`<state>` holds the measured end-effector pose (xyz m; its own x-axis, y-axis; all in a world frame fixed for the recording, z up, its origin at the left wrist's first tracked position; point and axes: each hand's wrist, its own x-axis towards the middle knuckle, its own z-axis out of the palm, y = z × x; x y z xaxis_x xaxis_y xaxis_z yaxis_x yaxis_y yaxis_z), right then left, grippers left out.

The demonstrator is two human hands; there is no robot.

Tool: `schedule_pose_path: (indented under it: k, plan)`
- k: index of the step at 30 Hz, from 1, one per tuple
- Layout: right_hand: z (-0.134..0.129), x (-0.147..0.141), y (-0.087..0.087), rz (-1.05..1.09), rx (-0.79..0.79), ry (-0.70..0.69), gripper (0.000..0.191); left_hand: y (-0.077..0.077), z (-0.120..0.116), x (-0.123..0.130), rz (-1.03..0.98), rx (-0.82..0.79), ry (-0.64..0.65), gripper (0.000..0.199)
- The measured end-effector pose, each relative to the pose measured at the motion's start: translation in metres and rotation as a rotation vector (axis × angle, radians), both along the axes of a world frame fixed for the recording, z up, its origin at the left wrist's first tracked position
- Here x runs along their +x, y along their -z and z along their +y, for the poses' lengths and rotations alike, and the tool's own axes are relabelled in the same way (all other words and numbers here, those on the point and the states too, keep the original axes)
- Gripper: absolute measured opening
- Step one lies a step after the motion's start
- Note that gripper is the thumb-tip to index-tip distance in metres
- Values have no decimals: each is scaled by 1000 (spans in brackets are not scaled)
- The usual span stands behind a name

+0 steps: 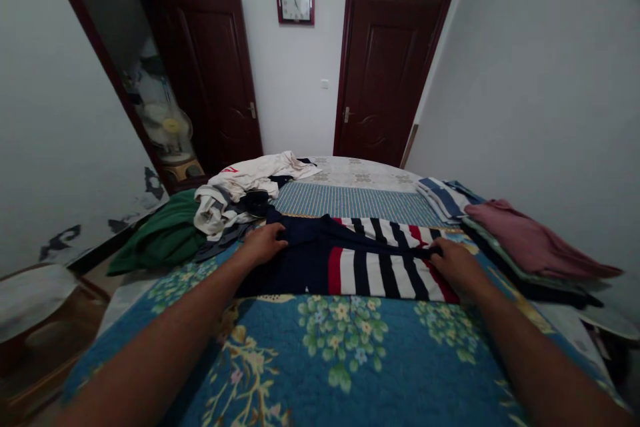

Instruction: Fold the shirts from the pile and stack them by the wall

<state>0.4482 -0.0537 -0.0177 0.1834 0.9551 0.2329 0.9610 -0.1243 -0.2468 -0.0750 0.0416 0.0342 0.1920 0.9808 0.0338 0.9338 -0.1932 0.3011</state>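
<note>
A navy shirt (300, 265) with a striped part in white, black and red lies lengthwise across the floral cover, with one part doubled over the other. My left hand (265, 243) is closed on its navy end, thumb and fingers pinching the cloth. At the striped end, my right hand (455, 265) is closed on a dark strip of the same shirt. Between my hands that dark strip runs nearly straight over the stripes. The fingertips of both hands are partly hidden by the cloth.
Left of the shirt is a loose heap of white clothes (260, 173) beside a green cloth (163, 233). On the right are folded garments, a pink one (535, 233) on top and a striped one (445, 199) behind. A wooden chair (55, 320) stands at left.
</note>
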Motion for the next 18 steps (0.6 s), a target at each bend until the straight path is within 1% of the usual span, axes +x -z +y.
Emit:
schedule_pose_path:
  k: [2,4,7,9,10,13,15,18]
  plan:
    - [-3,-4,0,-16,29,58,18,-3,1,4,26,39,-14,32]
    - [-6,-5,2,-27,85,115,24,-3,-1,2,62,103,17,32]
    - [-13,-3,7,-44,131,121,31,6,-10,-8,166,218,148,34]
    - [-16,0,11,-57,120,96,32,16,-19,-16,199,257,226,35]
    - [-17,1,12,-66,117,90,31,20,-24,-18,189,260,243,35]
    - [-17,2,15,-104,135,75,28,23,-35,-16,110,238,207,34]
    - [-16,2,17,-125,152,36,25,19,-38,-7,68,225,153,39]
    - [-15,3,20,-139,166,-9,24,10,-36,13,17,220,32,55]
